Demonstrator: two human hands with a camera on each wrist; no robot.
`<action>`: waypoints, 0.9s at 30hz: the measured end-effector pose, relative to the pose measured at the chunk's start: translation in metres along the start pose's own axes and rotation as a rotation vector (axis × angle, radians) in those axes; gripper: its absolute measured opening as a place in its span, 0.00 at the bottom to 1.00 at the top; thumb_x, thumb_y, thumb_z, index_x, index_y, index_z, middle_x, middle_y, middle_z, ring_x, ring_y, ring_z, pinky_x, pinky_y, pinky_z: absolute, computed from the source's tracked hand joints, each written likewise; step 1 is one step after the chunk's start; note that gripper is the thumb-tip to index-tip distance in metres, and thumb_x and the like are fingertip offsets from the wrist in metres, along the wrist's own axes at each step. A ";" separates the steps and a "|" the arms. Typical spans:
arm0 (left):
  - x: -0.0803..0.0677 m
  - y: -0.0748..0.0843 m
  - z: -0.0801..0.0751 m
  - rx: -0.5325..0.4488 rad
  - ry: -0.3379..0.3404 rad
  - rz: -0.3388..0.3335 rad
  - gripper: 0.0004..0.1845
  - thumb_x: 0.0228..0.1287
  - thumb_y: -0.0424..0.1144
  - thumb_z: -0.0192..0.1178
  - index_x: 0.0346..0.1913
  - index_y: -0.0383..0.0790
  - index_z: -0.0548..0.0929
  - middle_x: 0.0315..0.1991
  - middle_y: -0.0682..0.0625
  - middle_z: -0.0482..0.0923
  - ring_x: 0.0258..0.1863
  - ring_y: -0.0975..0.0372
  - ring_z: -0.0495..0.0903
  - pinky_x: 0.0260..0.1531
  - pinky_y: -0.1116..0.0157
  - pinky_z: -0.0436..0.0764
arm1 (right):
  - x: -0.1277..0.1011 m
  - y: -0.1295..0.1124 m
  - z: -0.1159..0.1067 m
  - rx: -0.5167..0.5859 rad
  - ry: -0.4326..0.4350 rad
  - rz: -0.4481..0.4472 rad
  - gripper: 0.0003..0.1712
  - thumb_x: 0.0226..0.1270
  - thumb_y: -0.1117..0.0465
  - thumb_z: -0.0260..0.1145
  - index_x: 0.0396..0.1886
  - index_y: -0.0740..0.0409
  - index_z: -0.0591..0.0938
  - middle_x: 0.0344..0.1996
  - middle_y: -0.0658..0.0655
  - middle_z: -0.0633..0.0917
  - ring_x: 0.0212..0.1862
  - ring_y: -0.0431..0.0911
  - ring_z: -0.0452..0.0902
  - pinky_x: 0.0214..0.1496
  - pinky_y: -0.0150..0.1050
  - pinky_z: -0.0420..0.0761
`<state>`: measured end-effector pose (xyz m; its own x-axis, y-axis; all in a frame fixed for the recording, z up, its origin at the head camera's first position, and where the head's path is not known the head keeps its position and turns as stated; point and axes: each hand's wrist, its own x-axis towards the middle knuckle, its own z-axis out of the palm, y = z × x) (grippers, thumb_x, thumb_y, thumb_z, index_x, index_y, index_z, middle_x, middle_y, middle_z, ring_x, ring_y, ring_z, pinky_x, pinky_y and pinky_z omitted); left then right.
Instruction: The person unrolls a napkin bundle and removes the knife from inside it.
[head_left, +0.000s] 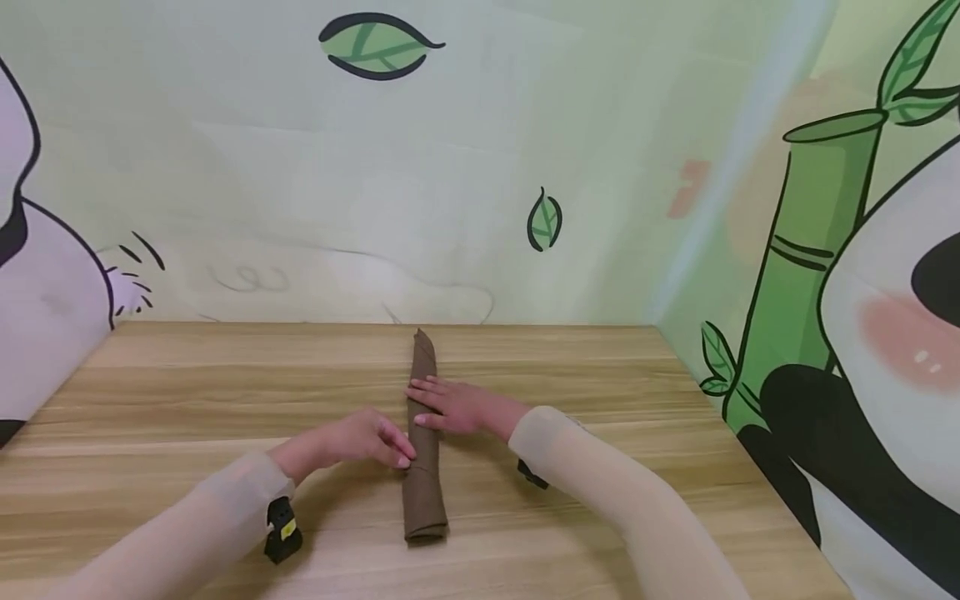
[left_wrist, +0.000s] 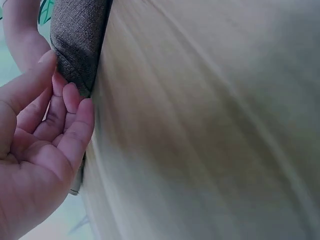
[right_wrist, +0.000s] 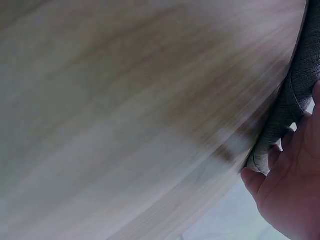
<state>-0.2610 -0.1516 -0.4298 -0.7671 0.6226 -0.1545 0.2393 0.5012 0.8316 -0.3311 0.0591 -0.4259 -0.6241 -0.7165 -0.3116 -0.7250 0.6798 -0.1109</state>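
Note:
A brown woven cloth (head_left: 424,492), rolled into a long narrow tube, lies on the wooden table and points away from me. At its left side, my left hand (head_left: 367,439) pinches the cloth edge with thumb and curled fingertips. The left wrist view shows the thumb and bent fingers of that hand (left_wrist: 45,135) right at a folded corner of the roll (left_wrist: 80,45). Farther up, my right hand (head_left: 461,406) rests across the roll from the right with fingers extended. In the right wrist view, the palm side of this hand (right_wrist: 292,175) lies along the cloth (right_wrist: 300,75).
The wooden table (head_left: 225,375) reaches back to a pale green wall (head_left: 262,167) painted with leaves. On the right, another wall carries a painted panda and a bamboo stalk (head_left: 802,250). Small black devices are strapped at both wrists, such as the left wrist device (head_left: 282,529).

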 end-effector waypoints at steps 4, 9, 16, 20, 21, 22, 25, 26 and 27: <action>0.004 0.004 0.000 0.062 -0.027 0.010 0.09 0.63 0.31 0.69 0.42 0.27 0.89 0.37 0.43 0.91 0.34 0.73 0.79 0.42 0.72 0.80 | 0.000 0.000 0.001 0.009 0.003 -0.005 0.35 0.85 0.41 0.42 0.84 0.45 0.52 0.85 0.50 0.52 0.86 0.50 0.42 0.86 0.51 0.53; 0.006 0.005 -0.001 0.081 -0.049 0.011 0.07 0.62 0.28 0.68 0.39 0.25 0.87 0.32 0.48 0.88 0.31 0.72 0.75 0.37 0.74 0.77 | 0.000 -0.001 0.000 0.008 0.008 -0.009 0.35 0.85 0.42 0.43 0.84 0.45 0.53 0.85 0.51 0.52 0.86 0.50 0.42 0.85 0.52 0.53; 0.001 -0.001 -0.003 0.061 -0.083 0.055 0.06 0.64 0.27 0.66 0.37 0.23 0.84 0.30 0.54 0.83 0.31 0.71 0.73 0.36 0.75 0.75 | -0.002 -0.001 0.001 -0.003 0.012 -0.001 0.35 0.85 0.42 0.43 0.84 0.44 0.53 0.85 0.50 0.52 0.86 0.50 0.44 0.84 0.55 0.56; -0.001 0.001 -0.004 0.047 -0.110 0.046 0.06 0.65 0.28 0.65 0.39 0.24 0.84 0.31 0.55 0.82 0.33 0.70 0.74 0.37 0.74 0.75 | -0.003 -0.001 0.002 -0.014 0.009 0.006 0.35 0.85 0.41 0.43 0.84 0.44 0.53 0.85 0.50 0.52 0.86 0.50 0.44 0.84 0.55 0.56; -0.001 0.002 -0.004 0.053 -0.112 0.046 0.07 0.65 0.28 0.65 0.39 0.25 0.84 0.31 0.54 0.82 0.33 0.70 0.74 0.37 0.74 0.75 | -0.003 -0.001 0.001 -0.021 0.007 0.007 0.35 0.85 0.41 0.42 0.84 0.44 0.53 0.85 0.50 0.52 0.86 0.50 0.43 0.84 0.55 0.57; -0.001 0.004 -0.004 0.062 -0.115 0.047 0.07 0.65 0.29 0.66 0.40 0.25 0.85 0.31 0.54 0.83 0.33 0.71 0.74 0.37 0.74 0.75 | -0.003 -0.001 0.001 -0.027 0.007 0.010 0.35 0.85 0.41 0.42 0.84 0.43 0.53 0.85 0.49 0.52 0.86 0.49 0.43 0.84 0.55 0.57; 0.000 0.009 -0.002 0.105 -0.118 0.068 0.07 0.65 0.31 0.67 0.40 0.28 0.86 0.32 0.52 0.84 0.32 0.73 0.74 0.36 0.75 0.76 | -0.003 0.000 0.001 -0.044 0.004 0.011 0.35 0.85 0.40 0.41 0.84 0.43 0.52 0.85 0.49 0.51 0.86 0.49 0.43 0.84 0.54 0.57; 0.000 0.011 -0.001 0.116 -0.120 0.076 0.07 0.65 0.32 0.68 0.39 0.28 0.86 0.31 0.52 0.85 0.31 0.73 0.74 0.35 0.75 0.76 | -0.003 0.000 0.001 -0.047 0.003 0.011 0.35 0.85 0.40 0.41 0.84 0.43 0.52 0.85 0.49 0.51 0.86 0.49 0.43 0.84 0.53 0.56; 0.001 0.012 -0.001 0.120 -0.124 0.077 0.07 0.65 0.32 0.68 0.38 0.29 0.87 0.31 0.52 0.85 0.31 0.73 0.74 0.35 0.74 0.75 | -0.003 0.000 0.002 -0.050 0.002 0.011 0.35 0.85 0.40 0.41 0.84 0.42 0.51 0.85 0.48 0.51 0.86 0.48 0.42 0.84 0.53 0.56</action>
<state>-0.2592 -0.1454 -0.4192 -0.6665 0.7274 -0.1631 0.3694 0.5123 0.7753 -0.3289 0.0612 -0.4266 -0.6328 -0.7091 -0.3110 -0.7314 0.6793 -0.0605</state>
